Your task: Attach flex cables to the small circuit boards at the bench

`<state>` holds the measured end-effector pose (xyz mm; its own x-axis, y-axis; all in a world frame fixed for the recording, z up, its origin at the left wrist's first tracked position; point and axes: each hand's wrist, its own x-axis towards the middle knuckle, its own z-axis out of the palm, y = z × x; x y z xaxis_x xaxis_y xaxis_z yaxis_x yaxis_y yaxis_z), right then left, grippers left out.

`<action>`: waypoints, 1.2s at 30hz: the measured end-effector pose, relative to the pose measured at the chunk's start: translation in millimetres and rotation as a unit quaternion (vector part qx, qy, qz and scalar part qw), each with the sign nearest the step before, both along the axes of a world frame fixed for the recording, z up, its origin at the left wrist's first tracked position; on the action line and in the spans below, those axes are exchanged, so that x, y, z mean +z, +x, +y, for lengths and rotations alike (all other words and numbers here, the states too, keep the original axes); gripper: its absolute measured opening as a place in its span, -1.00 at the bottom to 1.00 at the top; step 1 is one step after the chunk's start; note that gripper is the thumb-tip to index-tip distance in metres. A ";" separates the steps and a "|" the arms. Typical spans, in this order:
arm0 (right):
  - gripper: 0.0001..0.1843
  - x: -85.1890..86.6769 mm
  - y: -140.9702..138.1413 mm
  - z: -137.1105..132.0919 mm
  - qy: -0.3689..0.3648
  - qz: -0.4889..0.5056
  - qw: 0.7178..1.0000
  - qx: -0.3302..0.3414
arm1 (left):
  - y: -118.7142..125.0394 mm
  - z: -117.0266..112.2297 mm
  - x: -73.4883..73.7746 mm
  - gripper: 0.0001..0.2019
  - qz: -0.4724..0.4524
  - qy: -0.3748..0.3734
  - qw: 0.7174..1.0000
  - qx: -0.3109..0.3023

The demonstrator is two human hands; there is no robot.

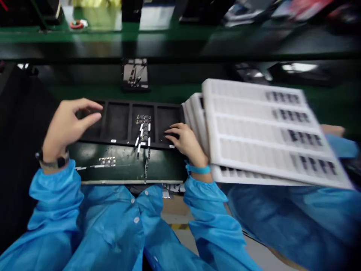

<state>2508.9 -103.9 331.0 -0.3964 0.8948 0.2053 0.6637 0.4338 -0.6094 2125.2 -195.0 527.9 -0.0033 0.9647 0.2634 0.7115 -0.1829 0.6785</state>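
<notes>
Black and split into compartments, the tray (117,120) probably keeps the circuit boards (144,130) gathered, their strips (149,151) overhanging its front edge; the person's left hand (69,122) hovers at one end, fingers parted, seemingly empty; the right hand (187,142) curls over the other, any pinch impossible to tell.

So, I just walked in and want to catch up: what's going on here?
A person's left hand hovers at the left end of a black compartment tray, nothing visible between thumb and fingers. The right hand reaches over its right compartment; whether it holds anything is unclear. Small circuit boards lie in another compartment, some strips hanging over the front edge. More boards lie on the green bench. White trays are stacked to the right.
</notes>
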 end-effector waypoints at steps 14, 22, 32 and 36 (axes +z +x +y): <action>-0.82 34.8 -45.9 -12.1 -0.019 0.211 0.972 -0.099 | 42.8 -117.3 -150.4 -0.85 0.106 -0.069 0.991 0.045; -0.72 27.1 -82.7 -7.7 -0.069 0.293 0.952 -0.050 | 41.6 -105.5 -142.1 -0.72 0.097 -0.151 0.984 0.016; -0.72 14.1 -78.9 -9.4 -0.094 0.288 0.952 -0.044 | 44.6 -100.9 -134.6 -0.77 0.194 -0.155 0.968 -0.037; -0.72 16.5 -80.3 -10.9 -0.084 0.281 0.955 -0.035 | 46.7 -103.2 -128.0 -0.77 0.221 -0.147 0.963 -0.054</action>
